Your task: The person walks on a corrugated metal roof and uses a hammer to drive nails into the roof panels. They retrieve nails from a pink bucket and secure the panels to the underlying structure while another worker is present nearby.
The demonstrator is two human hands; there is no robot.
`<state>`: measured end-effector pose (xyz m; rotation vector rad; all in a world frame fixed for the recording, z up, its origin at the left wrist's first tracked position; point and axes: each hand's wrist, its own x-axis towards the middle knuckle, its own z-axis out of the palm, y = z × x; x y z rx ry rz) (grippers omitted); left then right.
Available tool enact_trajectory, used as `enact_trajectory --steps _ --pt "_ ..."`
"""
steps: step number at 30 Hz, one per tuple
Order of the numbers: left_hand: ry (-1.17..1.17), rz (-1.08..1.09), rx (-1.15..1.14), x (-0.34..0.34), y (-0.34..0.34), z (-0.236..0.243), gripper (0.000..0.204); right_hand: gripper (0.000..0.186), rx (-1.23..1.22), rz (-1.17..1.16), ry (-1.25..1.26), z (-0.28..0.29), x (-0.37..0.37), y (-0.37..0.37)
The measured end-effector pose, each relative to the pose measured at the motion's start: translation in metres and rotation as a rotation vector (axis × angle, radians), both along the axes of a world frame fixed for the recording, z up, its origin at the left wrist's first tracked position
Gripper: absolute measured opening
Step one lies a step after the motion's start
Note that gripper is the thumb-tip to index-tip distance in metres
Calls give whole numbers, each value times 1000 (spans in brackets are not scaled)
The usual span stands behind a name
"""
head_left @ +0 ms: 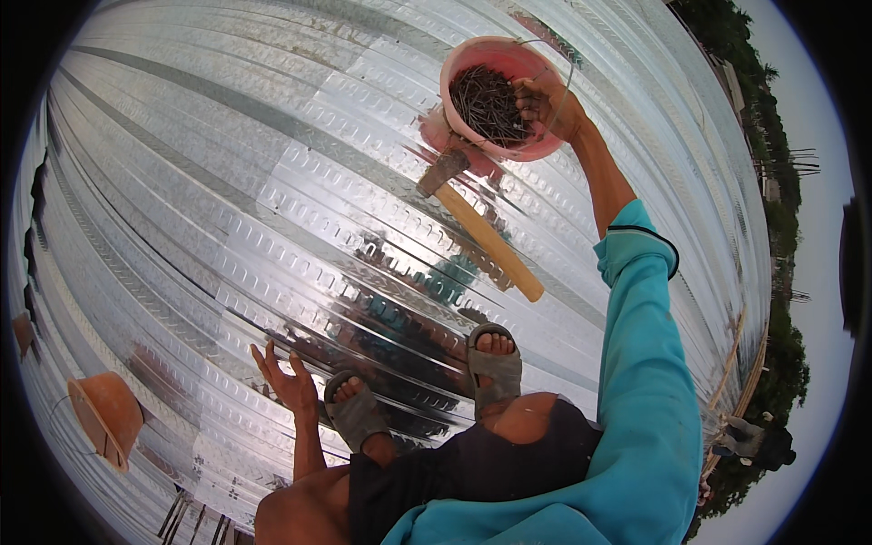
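A pink bucket (542, 58) with a thin wire handle stands on the shiny ribbed metal sheets at the far right of centre. Dark nails (486, 102) fill its bottom in a loose heap. My right hand (549, 107) reaches over the rim, its fingers curled in among the nails. Just nearer than the bucket lies a hammer (490, 241) with a dark, stained head and a pale wooden handle; neither hand touches it. My left hand (289, 381) is raised beside my left foot, fingers spread, with nothing in it.
An orange bucket (107, 416) leans on its side at the left. Raised ribs and embossed dents run across the metal decking (300, 191). My sandalled feet (495, 368) are planted near the hammer. Beyond the right edge are bamboo poles (747, 377) and another person (749, 440).
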<state>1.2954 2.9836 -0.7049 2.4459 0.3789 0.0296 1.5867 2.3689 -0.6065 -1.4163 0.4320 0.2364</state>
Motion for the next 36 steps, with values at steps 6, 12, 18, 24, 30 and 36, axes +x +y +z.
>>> enact_trajectory --steps 6,12,18,24,30,36 --pt "-60 38 22 -8 9 -9 47 32 -86 -102 -122 12 3 9" --pt "-14 47 -211 4 -9 45 28 34 -828 -654 -249 39 -144 94" --pt "-87 -243 -669 38 -66 84 32 13 -925 615 -603 -4 -205 311" --pt "-68 -15 -984 50 -74 89 33 15 -927 886 -648 -2 -193 380" --pt "-35 161 -1053 37 -61 52 32 24 -965 1179 -493 -24 -195 397" --pt "-371 539 -610 93 67 -14 22 57 -1452 627 -412 -10 -161 312"
